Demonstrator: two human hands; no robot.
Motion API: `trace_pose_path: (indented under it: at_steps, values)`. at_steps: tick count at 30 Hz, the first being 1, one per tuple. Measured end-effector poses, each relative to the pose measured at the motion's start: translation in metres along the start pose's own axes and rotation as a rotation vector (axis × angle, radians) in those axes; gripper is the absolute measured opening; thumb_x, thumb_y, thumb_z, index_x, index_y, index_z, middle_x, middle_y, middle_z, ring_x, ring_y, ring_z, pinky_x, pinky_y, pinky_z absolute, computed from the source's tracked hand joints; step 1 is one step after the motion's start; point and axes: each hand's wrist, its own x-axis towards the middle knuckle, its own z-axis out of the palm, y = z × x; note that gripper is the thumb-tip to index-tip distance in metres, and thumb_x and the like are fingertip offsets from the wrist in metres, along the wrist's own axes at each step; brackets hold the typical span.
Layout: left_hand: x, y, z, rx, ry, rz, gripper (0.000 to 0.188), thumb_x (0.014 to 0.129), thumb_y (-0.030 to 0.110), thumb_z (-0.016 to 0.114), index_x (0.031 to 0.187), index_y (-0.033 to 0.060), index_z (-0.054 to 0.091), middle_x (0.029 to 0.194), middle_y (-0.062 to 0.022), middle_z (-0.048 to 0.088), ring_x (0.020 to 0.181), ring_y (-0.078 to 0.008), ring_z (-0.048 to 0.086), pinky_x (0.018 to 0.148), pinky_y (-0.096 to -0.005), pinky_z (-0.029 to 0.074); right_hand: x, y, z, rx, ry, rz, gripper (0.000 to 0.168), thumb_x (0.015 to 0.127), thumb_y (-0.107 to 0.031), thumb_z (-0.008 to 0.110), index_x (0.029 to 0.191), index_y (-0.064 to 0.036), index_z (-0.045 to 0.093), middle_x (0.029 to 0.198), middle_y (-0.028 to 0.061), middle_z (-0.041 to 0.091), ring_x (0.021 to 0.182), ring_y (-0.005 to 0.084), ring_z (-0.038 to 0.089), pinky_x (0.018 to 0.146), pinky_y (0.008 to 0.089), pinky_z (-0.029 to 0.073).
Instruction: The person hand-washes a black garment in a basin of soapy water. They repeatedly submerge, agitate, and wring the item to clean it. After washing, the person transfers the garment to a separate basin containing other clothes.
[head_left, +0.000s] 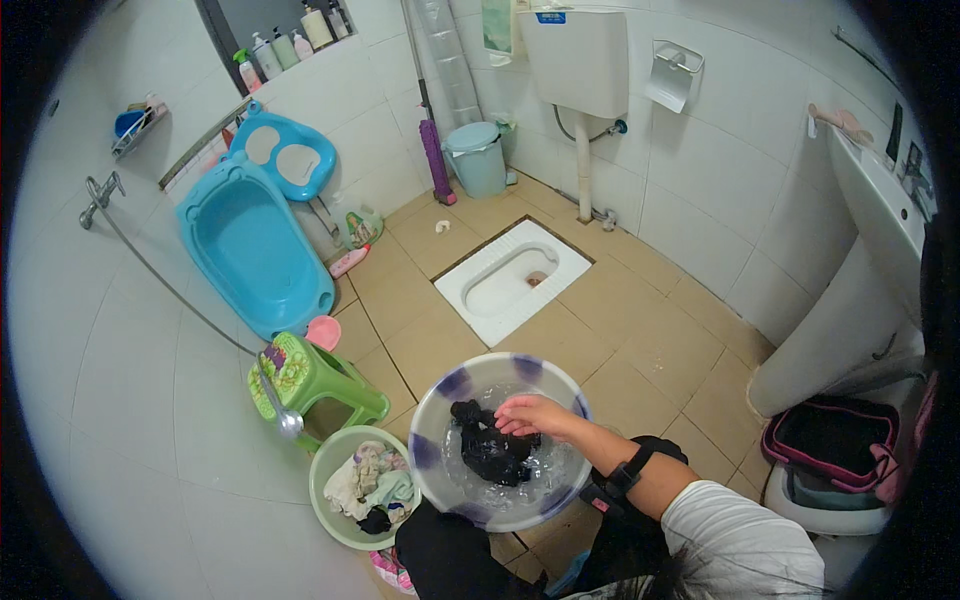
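A black wet cloth item (491, 457) lies in water in a white plastic basin (426, 450) with purple patches, on the floor in front of me. Over the basin, my right hand (529, 416) reaches in from the right with fingers loosely curled, above the cloth, and no grip on it shows. A black strap with a small device circles my right forearm. My left hand is out of view. Beside the basin, at its lower left, a pale green basin (322, 491) holds crumpled light-coloured clothes (367, 480) and a small black item (375, 520).
Left of the basins stands a green plastic stool (330, 382), with a shower head (289, 422) hanging at its side. A blue baby bath (255, 247) leans on the wall. Ahead is a squat toilet (517, 277); at right, a pedestal sink (847, 322) and a pink-edged black container (832, 442).
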Motion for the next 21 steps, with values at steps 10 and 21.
trace_pose_path:
  at_steps: [10, 21]
  values:
    - [-0.020, -0.011, 0.000, 0.003, 0.054, -0.028, 0.029, 0.078, 0.021, 0.050, 0.104, 0.0075, 0.045, 0.069, -0.0015, 0.050, 0.053, -0.0087, 0.042, 0.045, -0.0214, 0.036, -0.003, 0.004, -0.002, -0.065, -0.002, 0.002, 0.023, 0.083, -0.025, 0.045, 0.096, -0.008, 0.051, 0.090, 0.0036, 0.056, 0.080, 0.0099, 0.054, 0.068, 0.0201, 0.042]
    - [-0.036, -0.024, -0.001, 0.029, 0.114, -0.041, 0.034, 0.078, 0.022, 0.051, 0.108, 0.0089, 0.042, 0.067, -0.0008, 0.048, 0.049, -0.0069, 0.039, 0.041, -0.0194, 0.033, 0.007, 0.029, -0.023, 0.084, -0.101, -0.291, 0.021, 0.082, -0.023, 0.044, 0.094, -0.007, 0.051, 0.088, 0.0031, 0.056, 0.077, 0.0095, 0.054, 0.066, 0.0205, 0.042]
